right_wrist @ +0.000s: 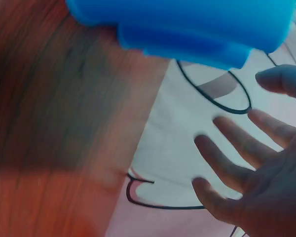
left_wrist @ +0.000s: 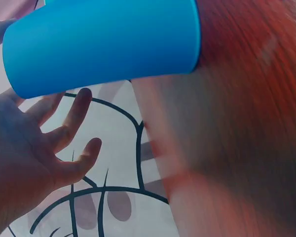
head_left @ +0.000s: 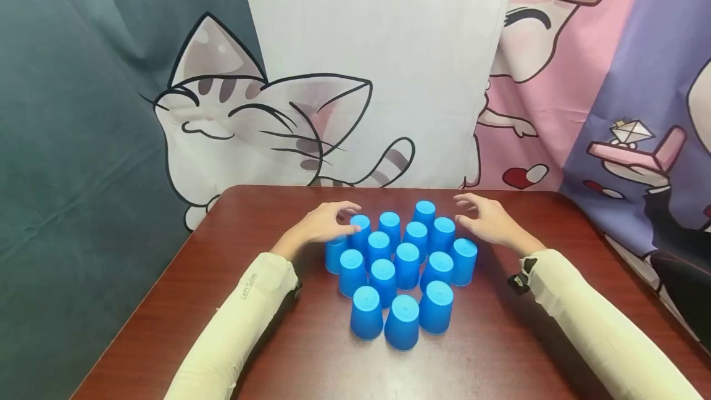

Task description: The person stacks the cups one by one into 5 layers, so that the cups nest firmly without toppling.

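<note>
Several blue cups stand upside down on the brown table in a tight cluster, with a blue cup (head_left: 404, 323) nearest the front edge. My left hand (head_left: 324, 222) is at the cluster's back left, its thumb overlapping a cup (head_left: 360, 241) in the head view. In the left wrist view its fingers (left_wrist: 76, 116) are spread and loosely bent beside a large blue cup (left_wrist: 103, 47). Beyond the back right cups, my right hand (head_left: 490, 222) hovers with parted fingers, holding nothing. The right wrist view shows those fingers (right_wrist: 222, 158) apart from the cups (right_wrist: 187, 22).
The wood table (head_left: 266, 357) has a dark red-brown, shiny top. Behind its back edge hangs a cloth backdrop (head_left: 383, 23) with a cartoon cat (head_left: 222, 110) and other drawn figures. Pale sleeves (head_left: 233, 326) cover both forearms, and a black strap (head_left: 519, 283) shows at the right wrist.
</note>
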### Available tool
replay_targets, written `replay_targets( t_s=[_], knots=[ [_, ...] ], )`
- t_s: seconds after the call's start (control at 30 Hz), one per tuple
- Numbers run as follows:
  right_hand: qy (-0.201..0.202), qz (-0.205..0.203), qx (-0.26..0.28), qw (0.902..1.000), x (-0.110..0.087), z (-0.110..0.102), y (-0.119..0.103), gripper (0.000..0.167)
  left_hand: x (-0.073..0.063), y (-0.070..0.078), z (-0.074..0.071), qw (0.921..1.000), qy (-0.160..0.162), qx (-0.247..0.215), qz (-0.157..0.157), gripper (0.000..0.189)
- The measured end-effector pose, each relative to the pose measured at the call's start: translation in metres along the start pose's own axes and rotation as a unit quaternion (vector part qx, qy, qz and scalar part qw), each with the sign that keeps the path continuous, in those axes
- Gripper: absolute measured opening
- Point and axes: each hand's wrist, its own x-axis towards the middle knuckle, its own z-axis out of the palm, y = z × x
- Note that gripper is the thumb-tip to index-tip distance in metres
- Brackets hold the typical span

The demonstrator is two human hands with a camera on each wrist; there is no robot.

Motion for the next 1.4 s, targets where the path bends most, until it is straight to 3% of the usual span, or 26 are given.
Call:
replay_targets(
  t_s=[0.17, 0.4, 0.6, 0.83, 1.1, 1.4],
  knots=[
    [-0.021, -0.001, 0.074, 0.9970, -0.007, 0.004, -0.007, 0.050, 0.002, 0.003, 0.001, 1.0000, 0.000, 0.008, -0.003, 0.058],
    [-0.033, 0.016, 0.082, 0.9960, -0.017, 0.013, -0.006, 0.066, 0.002, 0.002, 0.006, 0.9989, 0.038, 0.007, -0.025, 0.053],
    [-0.031, 0.027, 0.094, 0.9947, -0.020, 0.020, -0.003, 0.062, 0.000, -0.003, 0.007, 0.9982, 0.054, 0.001, -0.026, 0.051],
    [-0.024, 0.026, 0.110, 0.9933, -0.016, 0.020, -0.004, 0.058, 0.003, -0.011, 0.000, 0.9940, 0.101, -0.037, -0.022, 0.051],
    [-0.025, 0.039, 0.118, 0.9919, -0.014, 0.023, -0.005, 0.057, 0.013, -0.023, -0.008, 0.9859, 0.145, -0.065, -0.053, 0.048],
    [-0.019, 0.047, 0.120, 0.9915, -0.012, 0.027, -0.004, 0.058, 0.032, -0.043, -0.018, 0.9811, 0.151, -0.081, -0.090, 0.051]
  ],
)
